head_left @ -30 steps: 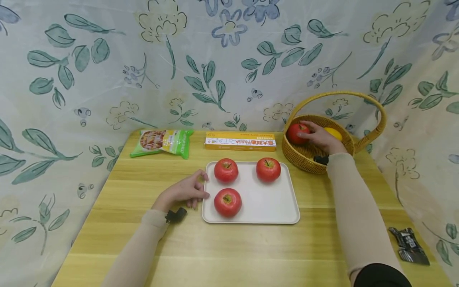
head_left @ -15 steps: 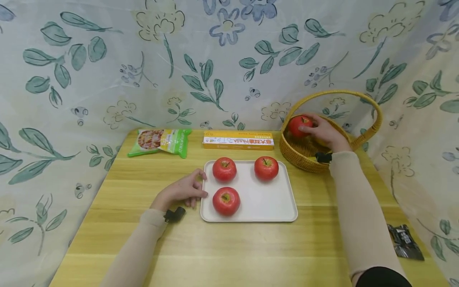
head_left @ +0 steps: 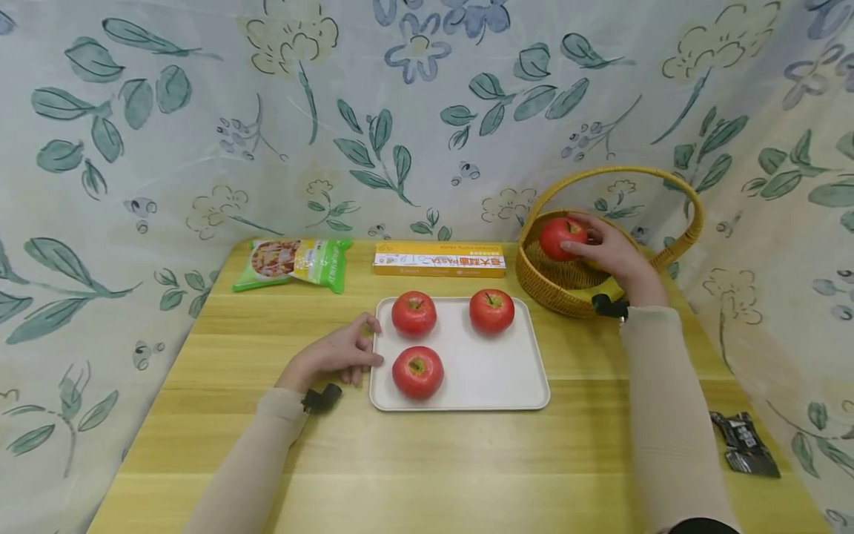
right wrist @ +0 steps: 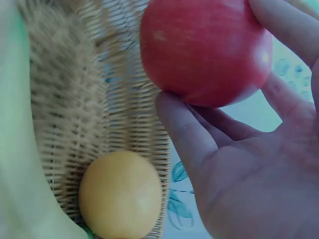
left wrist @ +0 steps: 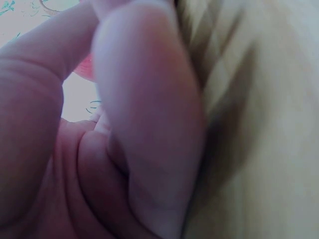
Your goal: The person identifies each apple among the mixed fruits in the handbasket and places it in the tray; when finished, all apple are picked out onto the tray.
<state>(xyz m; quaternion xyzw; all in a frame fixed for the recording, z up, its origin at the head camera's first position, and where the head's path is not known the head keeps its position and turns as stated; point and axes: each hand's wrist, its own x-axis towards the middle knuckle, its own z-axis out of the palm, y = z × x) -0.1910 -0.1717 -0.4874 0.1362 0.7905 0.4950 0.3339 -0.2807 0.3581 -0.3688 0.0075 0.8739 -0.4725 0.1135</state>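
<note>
My right hand (head_left: 603,248) grips a red apple (head_left: 562,239) over the wicker basket (head_left: 547,291) at the back right. In the right wrist view, thumb and fingers surround this apple (right wrist: 204,50); a round yellow fruit (right wrist: 119,194) and a banana-like fruit (right wrist: 22,144) lie in the basket below. At the left edge of the white tray (head_left: 490,382), my left hand (head_left: 336,352) rests with loosely bent fingers, thumb and forefinger at the rim. The tray bears three red apples: back left (head_left: 414,314), front left (head_left: 417,372) and back right (head_left: 491,311).
Behind the tray lie a yellow pasta box (head_left: 439,259) and, further left, a green food packet (head_left: 293,263). The basket's tall handle (head_left: 614,170) arches over its opening. A black wrapper (head_left: 746,443) lies near the table's right edge. Floral cloth (head_left: 427,148) hangs behind.
My right hand has lifted the apple from the basket's left side and drawn it slightly right and toward me. The left hand stays at the tray's edge; the view has shifted a little.
</note>
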